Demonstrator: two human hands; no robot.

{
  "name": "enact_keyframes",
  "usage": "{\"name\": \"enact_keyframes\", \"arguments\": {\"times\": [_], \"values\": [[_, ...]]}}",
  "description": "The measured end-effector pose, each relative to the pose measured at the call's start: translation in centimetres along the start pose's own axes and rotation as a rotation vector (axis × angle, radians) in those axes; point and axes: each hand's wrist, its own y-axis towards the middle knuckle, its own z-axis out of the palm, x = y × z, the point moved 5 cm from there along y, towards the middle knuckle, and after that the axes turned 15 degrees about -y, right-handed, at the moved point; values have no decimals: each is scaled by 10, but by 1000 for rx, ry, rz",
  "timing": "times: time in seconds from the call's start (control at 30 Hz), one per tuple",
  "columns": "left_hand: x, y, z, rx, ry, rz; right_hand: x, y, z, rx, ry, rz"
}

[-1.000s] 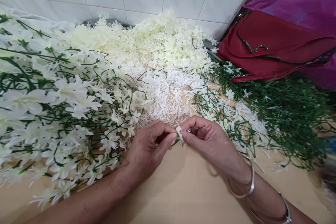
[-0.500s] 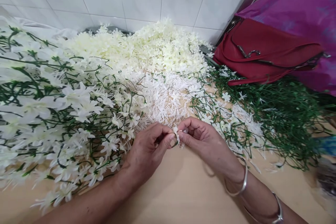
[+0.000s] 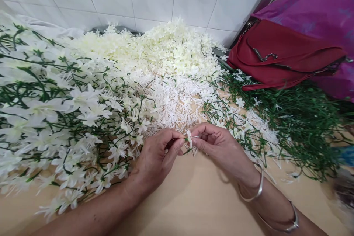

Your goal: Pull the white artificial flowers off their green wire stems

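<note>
On my head feed: left hand (image 3: pixel 159 156) pinches the small white flower (image 3: pixel 189 139) at its green stem side, right hand (image 3: pixel 218 147) has thumb and forefinger closed on its other side; exact contact partly hidden by fingertips. Flower sits between the two hands, over the near edge of the loose white stamens (image 3: pixel 179 108) on the desk (image 3: pixel 179 202). I see stemmed white flowers (image 3: pixel 69 118) piled left, pale petals (image 3: pixel 171 49) behind, green stems (image 3: pixel 309 121) right, near a red bag (image 3: pixel 282 49).
</note>
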Motion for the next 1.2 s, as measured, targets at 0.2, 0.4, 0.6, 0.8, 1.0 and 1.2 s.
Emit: {"name": "enact_keyframes", "arguments": {"times": [0.2,0.4,0.6,0.8,1.0,1.2], "values": [[-2,0,2,39,19,42,2,-2,2,29,-20,-4],[1,-3,2,53,-3,-12,0,-4,6,20,-31,-9],[1,-3,2,62,9,-28,-3,-4,7,16,-48,-9],[2,-1,2,23,-65,-41,-3,-1,6,3,-22,-48],[-10,0,-5,-64,-173,22,0,-3,-1,-158,-130,-176],[-10,-6,-10,-153,-261,32,18,-11,4,-201,-447,-518]]}}
